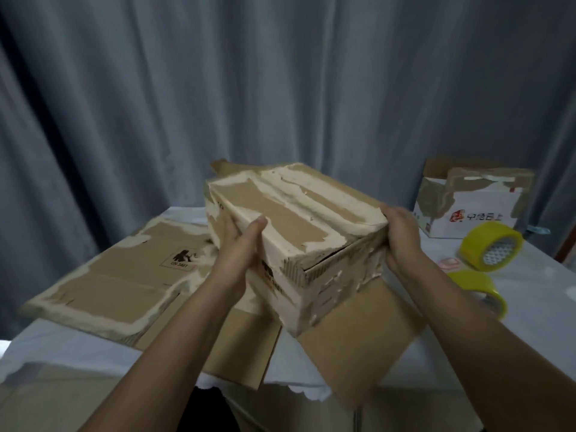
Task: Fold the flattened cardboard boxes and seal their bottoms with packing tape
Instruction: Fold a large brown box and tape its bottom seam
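A folded brown cardboard box (pixel 299 219), its surface torn and patched with pale tape residue, is held tilted above the table. My left hand (pixel 241 244) holds its left side, thumb on the top face and fingers on the wall. My right hand (pixel 402 241) grips its right corner. Loose flaps (pixel 352 332) hang below the box toward me. A flattened cardboard box (pixel 109 291) lies on the table at the left. Two yellow packing tape rolls sit at the right, one upright (pixel 491 249) and one nearer (pixel 480 291).
A white printed box (pixel 473 207) with open flaps stands at the back right. The table carries a white cloth (pixel 78 347) with a scalloped front edge. Grey curtains (pixel 280 88) hang behind. More cardboard (pixel 37 400) shows at the lower left.
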